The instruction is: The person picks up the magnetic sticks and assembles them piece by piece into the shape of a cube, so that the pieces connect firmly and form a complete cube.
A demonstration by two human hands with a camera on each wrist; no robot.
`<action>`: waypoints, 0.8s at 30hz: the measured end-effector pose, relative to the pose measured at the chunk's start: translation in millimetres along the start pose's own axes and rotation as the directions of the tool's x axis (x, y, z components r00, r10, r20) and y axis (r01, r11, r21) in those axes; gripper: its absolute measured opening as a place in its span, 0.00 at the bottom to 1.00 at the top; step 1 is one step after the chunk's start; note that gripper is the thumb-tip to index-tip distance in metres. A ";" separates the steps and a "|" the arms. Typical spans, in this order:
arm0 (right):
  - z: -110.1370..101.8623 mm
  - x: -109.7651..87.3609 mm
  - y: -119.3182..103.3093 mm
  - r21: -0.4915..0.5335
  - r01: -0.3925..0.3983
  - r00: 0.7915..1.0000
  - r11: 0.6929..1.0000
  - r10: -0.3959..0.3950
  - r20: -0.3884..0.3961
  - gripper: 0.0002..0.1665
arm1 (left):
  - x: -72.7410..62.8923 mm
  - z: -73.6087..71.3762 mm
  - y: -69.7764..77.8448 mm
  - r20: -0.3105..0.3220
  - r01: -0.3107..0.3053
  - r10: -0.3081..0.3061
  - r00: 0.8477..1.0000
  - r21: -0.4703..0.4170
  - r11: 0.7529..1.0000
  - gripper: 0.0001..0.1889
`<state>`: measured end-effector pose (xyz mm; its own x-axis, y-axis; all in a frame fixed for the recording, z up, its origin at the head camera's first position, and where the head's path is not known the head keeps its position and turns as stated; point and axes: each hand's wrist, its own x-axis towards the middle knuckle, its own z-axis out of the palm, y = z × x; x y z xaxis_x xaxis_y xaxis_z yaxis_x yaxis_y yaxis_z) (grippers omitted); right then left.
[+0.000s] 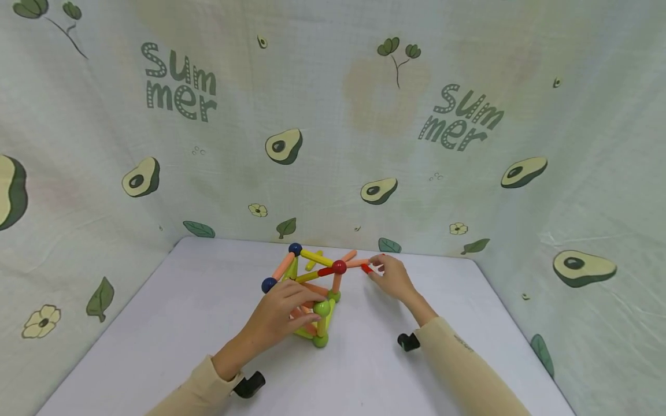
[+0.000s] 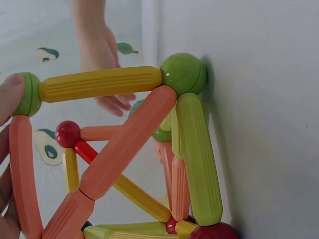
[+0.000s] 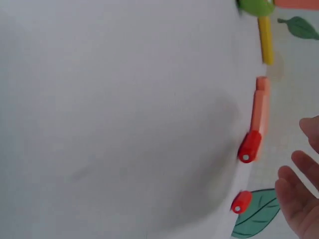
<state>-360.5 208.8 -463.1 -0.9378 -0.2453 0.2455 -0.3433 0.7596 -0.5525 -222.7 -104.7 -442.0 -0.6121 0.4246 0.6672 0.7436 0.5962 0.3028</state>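
Note:
A frame built from magnetic rods and balls (image 1: 321, 341) stands at the middle of the table, its yellow, orange, red and green rods joined at green, red and blue balls. My left hand (image 1: 283, 309) pinches the upper green ball (image 1: 322, 308) at its near corner. In the left wrist view, the thumb lies against that green ball (image 2: 31, 94), where a yellow rod (image 2: 99, 83) and an orange rod (image 2: 24, 174) meet. To the right of the frame, my right hand (image 1: 391, 277) hovers by loose rods. Its fingers (image 3: 294, 189) are spread and hold nothing in the right wrist view.
Loose orange rods (image 3: 259, 112) and a red rod (image 3: 250, 147) lie near the table's far edge, with another red rod (image 3: 242, 202) apart from them. A loose yellow rod (image 1: 314, 260) lies behind the frame. Patterned cloth (image 1: 333, 115) encloses the white table (image 1: 182, 323).

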 end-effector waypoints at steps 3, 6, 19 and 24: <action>8.7 20.0 10.6 -0.040 -0.023 0.999 0.999 0.024 0.027 0.22 | -0.3 -0.4 -0.5 0.008 0.008 -0.008 1.000 -0.005 1.000 0.20; 20.8 36.0 17.5 -0.090 -0.018 0.998 0.996 0.024 0.064 0.22 | 0.2 -0.5 -1.2 0.013 0.011 -0.011 1.000 -0.010 1.000 0.20; 38.7 53.7 24.0 -0.339 0.063 0.996 0.939 -0.039 0.077 0.12 | -0.2 1.6 -4.5 0.017 0.004 -0.003 1.000 -0.055 0.998 0.21; 36.4 49.7 19.5 -0.350 0.027 0.994 0.936 0.011 0.107 0.08 | -1.0 -0.6 -7.1 0.024 0.023 -0.021 0.999 -0.058 0.998 0.21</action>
<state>-415.6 189.5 -490.7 -0.9416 -0.2998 0.1530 -0.3292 0.9153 -0.2322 -227.3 -109.8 -444.4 -0.6341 0.4279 0.6441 0.7438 0.5654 0.3566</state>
